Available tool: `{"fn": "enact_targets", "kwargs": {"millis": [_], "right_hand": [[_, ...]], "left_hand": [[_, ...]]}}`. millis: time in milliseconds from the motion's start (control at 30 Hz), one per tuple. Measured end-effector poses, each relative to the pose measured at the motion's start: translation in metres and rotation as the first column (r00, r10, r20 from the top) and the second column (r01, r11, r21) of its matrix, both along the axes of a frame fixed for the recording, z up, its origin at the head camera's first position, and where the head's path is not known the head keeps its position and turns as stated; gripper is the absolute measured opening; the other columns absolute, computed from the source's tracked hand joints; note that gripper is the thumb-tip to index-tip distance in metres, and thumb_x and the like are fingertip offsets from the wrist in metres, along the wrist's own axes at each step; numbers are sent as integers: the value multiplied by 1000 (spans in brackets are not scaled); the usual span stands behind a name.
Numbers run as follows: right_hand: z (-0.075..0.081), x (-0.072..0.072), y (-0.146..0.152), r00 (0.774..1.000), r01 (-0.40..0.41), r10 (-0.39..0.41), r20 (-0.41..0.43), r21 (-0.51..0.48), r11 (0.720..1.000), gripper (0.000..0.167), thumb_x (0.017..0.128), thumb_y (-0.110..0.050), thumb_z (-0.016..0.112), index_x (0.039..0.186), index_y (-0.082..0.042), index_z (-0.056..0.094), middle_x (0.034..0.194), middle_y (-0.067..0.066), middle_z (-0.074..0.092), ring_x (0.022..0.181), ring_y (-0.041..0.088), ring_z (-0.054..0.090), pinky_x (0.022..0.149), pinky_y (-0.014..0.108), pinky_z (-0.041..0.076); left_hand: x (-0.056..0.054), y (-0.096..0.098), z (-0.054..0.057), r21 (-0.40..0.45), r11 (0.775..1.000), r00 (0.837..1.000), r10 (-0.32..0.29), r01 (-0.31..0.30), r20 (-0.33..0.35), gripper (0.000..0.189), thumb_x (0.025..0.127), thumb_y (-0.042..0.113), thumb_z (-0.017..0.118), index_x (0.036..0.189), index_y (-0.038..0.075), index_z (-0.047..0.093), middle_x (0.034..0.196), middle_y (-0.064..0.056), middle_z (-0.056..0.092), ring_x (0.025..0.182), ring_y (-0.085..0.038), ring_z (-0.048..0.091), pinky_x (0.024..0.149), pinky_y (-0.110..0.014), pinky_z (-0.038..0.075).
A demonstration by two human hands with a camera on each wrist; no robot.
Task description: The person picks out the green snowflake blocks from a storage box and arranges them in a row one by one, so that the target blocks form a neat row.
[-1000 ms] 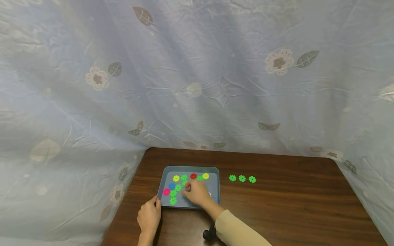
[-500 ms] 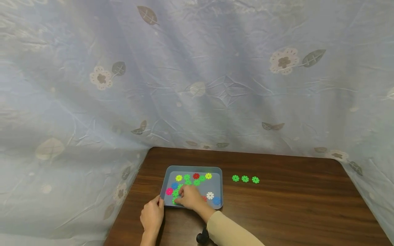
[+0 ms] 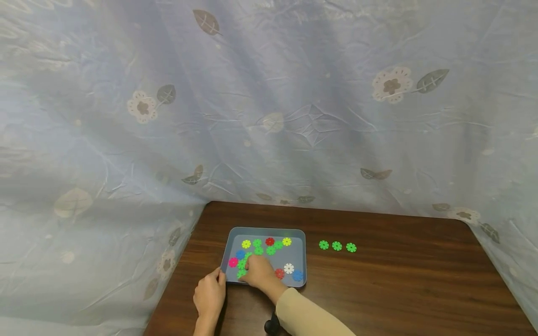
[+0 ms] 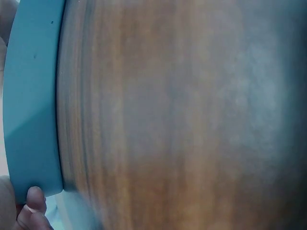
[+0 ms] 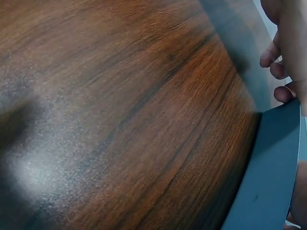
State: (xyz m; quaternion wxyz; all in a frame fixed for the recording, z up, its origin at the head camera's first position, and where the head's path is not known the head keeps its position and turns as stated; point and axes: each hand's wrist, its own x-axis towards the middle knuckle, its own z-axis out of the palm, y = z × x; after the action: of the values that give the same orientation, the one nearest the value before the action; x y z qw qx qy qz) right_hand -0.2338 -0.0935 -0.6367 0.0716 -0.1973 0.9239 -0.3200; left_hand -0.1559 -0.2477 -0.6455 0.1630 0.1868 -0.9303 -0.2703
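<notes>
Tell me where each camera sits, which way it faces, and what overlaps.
Head: on the head, facing forward and down at cloth, table and tray; left hand, right hand and sleeve show.
Left wrist: on that wrist, facing tray wall and table; fingers at a tray corner show lower left.
Right wrist: on that wrist, facing mostly table, tray wall at right; fingers show upper right.
Shared: both wrist views show tray wall, table and fingers at a corner.

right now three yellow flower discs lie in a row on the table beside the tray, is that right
The colour is wrong: the head view shows three green flower discs, not yellow, in a row on the table beside the tray.
</notes>
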Motion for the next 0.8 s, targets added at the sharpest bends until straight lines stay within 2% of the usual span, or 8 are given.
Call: {"fn": "enact_targets", "kwargs": {"millis": [133,367,500,600,800], "right_hand": [[0,-1,-3,1000,4,-4,15,13,1000,67,74,-28,94,53,-19,31,48,-12,17,49,8,17,44,25,20],[4,-1,-1,999,0,1,46,-13,1000,64,74,-23,94,55,-19,33,50,-11,20,50,7,19,45,25,22],[7,-1,3,998,-6,9,64,-56,998,47,75,-17,92,62,-18,47,56,-10,38,54,6,35,50,24,35],[9,-1,5,998,-10,16,66,-87,996,32,77,-14,88,70,-17,57,64,-10,51,59,7,47,54,25,43],[6,-5,9,999,-33,39,33,-167,985,17,79,-11,82,77,-15,65,67,-12,57,61,3,52,58,23,46]], "left_hand": [[0,0,0,-2,1000,1000,3,-3,-6,27,98,18,61,115,10,81,98,-20,77,67,-42,69,50,-59,50],[0,0,0,3,1000,1000,6,-6,-6,27,97,18,61,114,9,81,97,-21,76,66,-43,69,49,-58,50],[-1,1,0,4,1000,1000,4,-4,-11,27,97,18,61,114,9,81,97,-21,76,64,-41,68,48,-58,49],[-1,1,0,7,1000,1000,1,-1,-9,28,98,18,61,114,9,81,95,-21,76,58,-34,64,46,-55,48],[-1,-1,-1,19,1000,1000,-1,1,3,30,98,18,60,117,5,79,97,-22,76,51,-25,53,42,-48,45]]}}
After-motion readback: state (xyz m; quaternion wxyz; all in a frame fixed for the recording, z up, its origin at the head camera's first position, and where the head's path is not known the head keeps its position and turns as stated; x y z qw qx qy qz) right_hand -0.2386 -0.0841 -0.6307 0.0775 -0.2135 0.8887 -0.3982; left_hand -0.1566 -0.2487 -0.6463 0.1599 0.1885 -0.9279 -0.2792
